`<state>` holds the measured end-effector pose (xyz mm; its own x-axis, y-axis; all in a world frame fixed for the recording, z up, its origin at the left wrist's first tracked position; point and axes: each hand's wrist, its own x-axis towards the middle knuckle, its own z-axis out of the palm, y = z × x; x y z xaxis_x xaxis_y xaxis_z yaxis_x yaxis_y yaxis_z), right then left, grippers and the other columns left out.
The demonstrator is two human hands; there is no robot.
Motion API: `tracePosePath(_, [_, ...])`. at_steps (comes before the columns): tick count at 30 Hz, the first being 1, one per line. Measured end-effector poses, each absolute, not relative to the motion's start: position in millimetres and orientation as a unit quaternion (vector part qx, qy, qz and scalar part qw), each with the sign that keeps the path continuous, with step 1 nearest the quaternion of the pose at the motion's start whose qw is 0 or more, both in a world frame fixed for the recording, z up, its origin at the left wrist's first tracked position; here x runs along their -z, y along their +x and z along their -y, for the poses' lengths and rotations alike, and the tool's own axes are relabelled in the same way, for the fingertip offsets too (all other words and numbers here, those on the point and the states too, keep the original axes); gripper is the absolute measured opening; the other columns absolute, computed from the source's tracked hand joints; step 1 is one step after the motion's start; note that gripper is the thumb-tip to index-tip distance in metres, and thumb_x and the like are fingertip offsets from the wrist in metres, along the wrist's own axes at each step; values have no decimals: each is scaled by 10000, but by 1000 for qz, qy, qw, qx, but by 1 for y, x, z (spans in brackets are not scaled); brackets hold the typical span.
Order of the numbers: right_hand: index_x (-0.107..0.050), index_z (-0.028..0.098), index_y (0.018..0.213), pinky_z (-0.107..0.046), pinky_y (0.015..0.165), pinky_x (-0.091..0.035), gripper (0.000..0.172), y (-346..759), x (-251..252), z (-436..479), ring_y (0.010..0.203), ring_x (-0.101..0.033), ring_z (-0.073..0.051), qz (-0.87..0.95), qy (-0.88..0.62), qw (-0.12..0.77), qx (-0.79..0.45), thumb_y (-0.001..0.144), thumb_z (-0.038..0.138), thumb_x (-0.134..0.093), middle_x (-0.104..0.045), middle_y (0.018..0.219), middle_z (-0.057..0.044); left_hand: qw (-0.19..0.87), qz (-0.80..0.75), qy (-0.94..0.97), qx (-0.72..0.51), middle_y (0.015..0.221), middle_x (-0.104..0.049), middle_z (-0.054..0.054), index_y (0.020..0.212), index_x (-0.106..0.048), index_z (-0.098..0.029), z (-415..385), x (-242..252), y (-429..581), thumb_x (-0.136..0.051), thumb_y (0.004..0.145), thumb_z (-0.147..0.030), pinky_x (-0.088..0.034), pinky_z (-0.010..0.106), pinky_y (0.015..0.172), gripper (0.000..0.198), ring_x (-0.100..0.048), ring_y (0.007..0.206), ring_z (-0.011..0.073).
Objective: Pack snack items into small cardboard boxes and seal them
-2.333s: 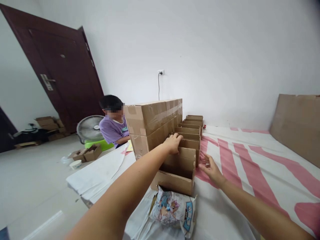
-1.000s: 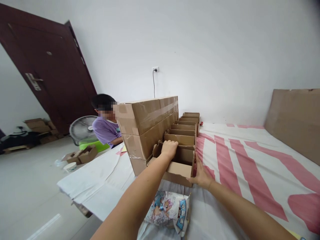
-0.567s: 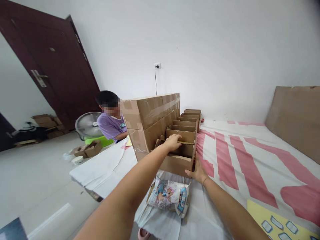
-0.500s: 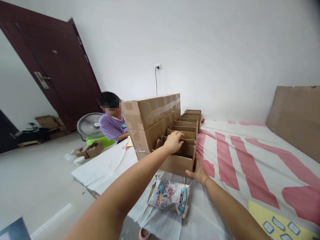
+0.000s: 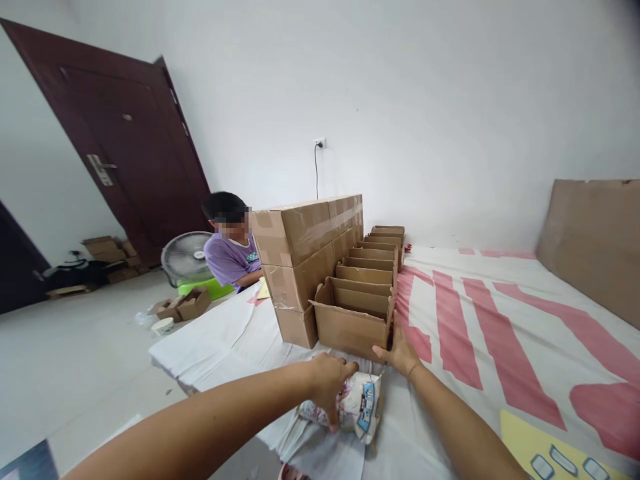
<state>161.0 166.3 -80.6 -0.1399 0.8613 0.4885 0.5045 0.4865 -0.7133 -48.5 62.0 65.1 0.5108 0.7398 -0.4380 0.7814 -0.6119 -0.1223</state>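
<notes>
My left hand (image 5: 327,385) is over a white printed packet (image 5: 367,400) on the table's near edge. Its fingers and thumb are spread across the packet's top, covering the left part; the packet lies flat. My right hand (image 5: 401,350) wraps the near right corner of an open-topped cardboard box (image 5: 350,328), thumb on the front face and fingers along the side. That box is nearest in a row of open boxes (image 5: 371,262) running toward the wall. Inside it stands a cardboard panel; its bottom is hidden.
Closed taped cartons (image 5: 307,240) are stacked left of the row. A person in a purple shirt (image 5: 233,260) sits behind them, near a fan (image 5: 187,257). A pink-and-white cloth (image 5: 450,320) covers the table. At right stand a large cardboard sheet (image 5: 593,247) and a yellow sheet (image 5: 550,443).
My left hand has left the open boxes and come down toward me onto the packet. My right hand stays at the box corner. The view has tilted slightly up.
</notes>
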Motion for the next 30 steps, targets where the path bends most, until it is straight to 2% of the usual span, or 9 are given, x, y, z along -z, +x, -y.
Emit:
tracePosePath(3, [22, 192, 1514, -577, 1089, -319, 1200, 161, 80, -167, 1381, -322, -374, 722, -469, 465, -206, 643, 534, -730, -290, 1525, -187, 25, -427, 884, 187, 1082, -691, 112, 1199, -505, -244, -66, -59, -51, -841, 493, -470, -518, 411, 802, 814, -671, 962, 331])
tracePosePath(7, [13, 170, 1513, -557, 1101, -312, 1207, 160, 78, -165, 1378, -326, -367, 716, -481, 458, -215, 629, 498, -739, -305, 1510, -197, -69, -421, 895, 129, 1043, -691, 114, 1096, -562, -213, -77, -59, -52, -802, 605, -368, -490, 425, 855, 568, -652, 973, 314])
tracePosePath(13, [16, 164, 1514, -548, 1101, -320, 1159, 157, 79, -165, 1393, -305, -357, 707, -483, 471, -211, 657, 445, -713, -302, 1507, -200, -130, -433, 891, 44, 1222, -595, 157, 1292, -488, -202, -89, -76, -63, -772, 636, -493, -433, 467, 923, 772, -543, 1111, 342])
tracePosePath(16, [24, 183, 1512, -560, 1085, -337, 1188, 157, 83, -168, 1390, -308, -365, 704, -479, 480, -211, 631, 426, -737, -296, 1515, -194, -139, -358, 923, 13, 1301, -558, 140, 1277, -505, -229, -83, -87, -66, -646, 749, -582, -333, 471, 1041, 650, -482, 1207, 331])
tracePosePath(20, [6, 199, 1514, -559, 1082, -343, 1197, 157, 83, -169, 1375, -338, -363, 700, -483, 480, -217, 611, 410, -751, -317, 1503, -186, -200, -405, 890, -69, 1472, -427, 114, 1352, -437, -250, -86, -105, -60, -511, 893, -376, -146, 490, 1156, 482, -293, 1400, 315])
tracePosePath(23, [-9, 197, 1516, -551, 1076, -356, 1196, 158, 80, -167, 1365, -356, -354, 695, -495, 468, -230, 603, 411, -751, -326, 1499, -183, -171, -522, 835, -32, 1341, -563, 144, 1303, -476, -215, -103, -119, -54, -660, 770, -275, -334, 454, 1076, 567, -455, 1302, 317])
tracePosePath(25, [7, 185, 1516, -538, 1081, -357, 1206, 158, 79, -166, 1362, -364, -343, 694, -498, 463, -239, 605, 410, -749, -332, 1495, -185, -140, -555, 820, 14, 1113, -693, 130, 1140, -580, -210, -116, -125, -51, -689, 727, -247, -473, 409, 918, 428, -627, 1092, 302])
tracePosePath(27, [26, 172, 1516, -519, 1099, -341, 1216, 158, 78, -165, 1366, -360, -333, 694, -495, 465, -240, 609, 412, -747, -320, 1501, -190, -136, -565, 813, 27, 976, -732, 127, 999, -624, -202, -126, -128, -49, -671, 740, -247, -517, 390, 804, 267, -688, 946, 298])
tracePosePath(30, [39, 173, 1516, -503, 1114, -325, 1231, 158, 78, -164, 1376, -346, -326, 693, -497, 463, -242, 604, 415, -751, -291, 1517, -188, -145, -573, 806, 26, 964, -737, 152, 937, -634, -187, -133, -127, -46, -672, 744, -279, -527, 402, 773, 217, -696, 932, 322])
